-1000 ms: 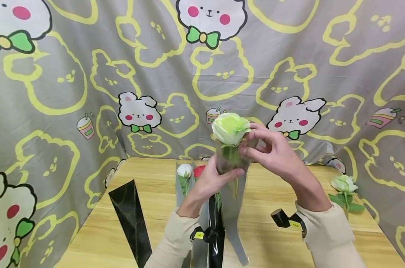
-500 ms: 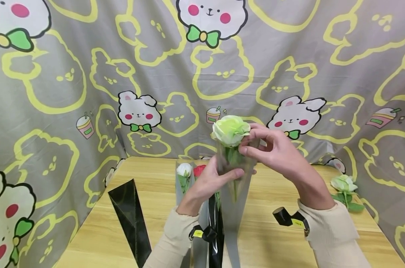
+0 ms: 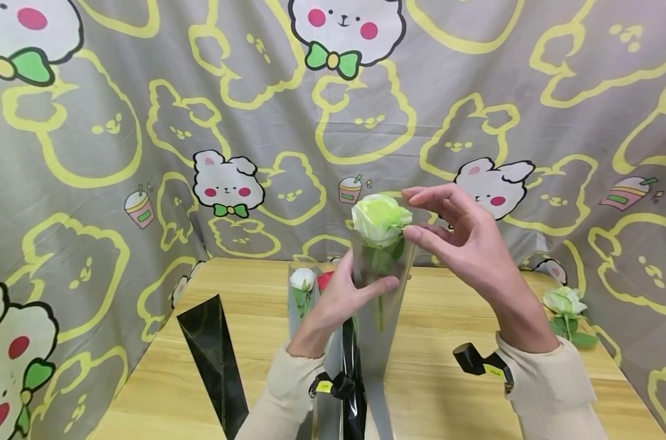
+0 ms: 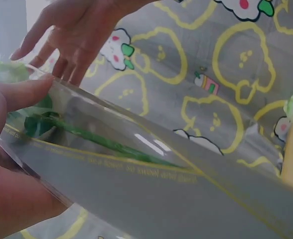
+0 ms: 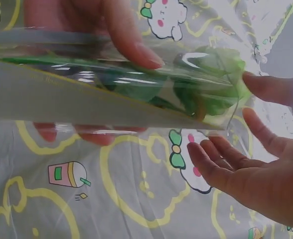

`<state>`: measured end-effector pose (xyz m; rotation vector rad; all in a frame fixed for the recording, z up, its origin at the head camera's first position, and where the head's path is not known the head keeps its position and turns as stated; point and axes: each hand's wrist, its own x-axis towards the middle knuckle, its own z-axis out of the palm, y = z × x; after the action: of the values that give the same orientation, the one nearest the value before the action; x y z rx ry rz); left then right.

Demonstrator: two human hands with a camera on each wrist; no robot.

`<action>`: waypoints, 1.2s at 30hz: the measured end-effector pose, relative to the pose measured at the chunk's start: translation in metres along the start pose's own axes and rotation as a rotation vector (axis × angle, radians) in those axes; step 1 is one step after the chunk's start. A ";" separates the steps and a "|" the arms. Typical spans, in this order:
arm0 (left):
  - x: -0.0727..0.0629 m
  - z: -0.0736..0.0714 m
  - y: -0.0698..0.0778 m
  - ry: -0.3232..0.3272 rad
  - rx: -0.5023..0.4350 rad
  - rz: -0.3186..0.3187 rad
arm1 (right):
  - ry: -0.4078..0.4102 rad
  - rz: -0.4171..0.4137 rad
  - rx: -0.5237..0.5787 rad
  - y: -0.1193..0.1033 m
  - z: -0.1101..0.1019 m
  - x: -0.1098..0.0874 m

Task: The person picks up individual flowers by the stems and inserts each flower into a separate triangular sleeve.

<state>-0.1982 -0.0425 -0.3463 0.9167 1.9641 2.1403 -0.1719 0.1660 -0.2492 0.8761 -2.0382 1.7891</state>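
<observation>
In the head view, a pale green-and-white rose (image 3: 381, 219) stands upright inside a clear and grey flower sleeve (image 3: 378, 360). My left hand (image 3: 348, 296) grips the sleeve below the bloom, thumb across its front. Through the film in the left wrist view, the green stem (image 4: 106, 145) runs down inside. Gold lettering lines the sleeve's folded edge. My right hand (image 3: 473, 250) is at the bloom's right side, fingers spread and loosely bent, holding nothing. In the right wrist view, its thumb (image 5: 271, 89) lies close to the petals at the sleeve's mouth.
Left on the wooden table (image 3: 448, 379) lies a flat black sleeve (image 3: 214, 360). Behind my left forearm are a wrapped white rose (image 3: 302, 280), a red rose (image 3: 325, 280) and glossy black wrapping (image 3: 355, 397). Another pale rose (image 3: 565, 301) lies at the right edge. A patterned curtain (image 3: 288, 122) surrounds the table.
The rose has sunk a little lower into the sleeve. My right hand has let go of the petals and moved slightly right, its fingers opening. My left hand keeps its grip.
</observation>
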 end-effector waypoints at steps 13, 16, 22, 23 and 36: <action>-0.002 0.000 0.005 -0.011 -0.007 0.066 | -0.144 -0.127 -0.165 0.004 0.008 -0.003; -0.002 0.000 0.004 -0.024 -0.024 0.086 | -0.156 -0.122 -0.230 0.003 0.008 -0.003; -0.003 0.001 0.005 -0.016 -0.036 0.077 | -0.148 -0.121 -0.303 0.003 0.009 -0.002; -0.003 0.001 0.005 -0.015 -0.037 0.074 | -0.152 -0.124 -0.318 0.003 0.009 -0.001; -0.004 0.000 0.009 -0.014 -0.014 0.024 | -0.217 -0.104 -0.405 0.009 0.006 -0.003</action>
<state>-0.1925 -0.0460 -0.3393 0.9548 1.9391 2.1516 -0.1739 0.1610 -0.2594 1.0570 -2.3237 1.2070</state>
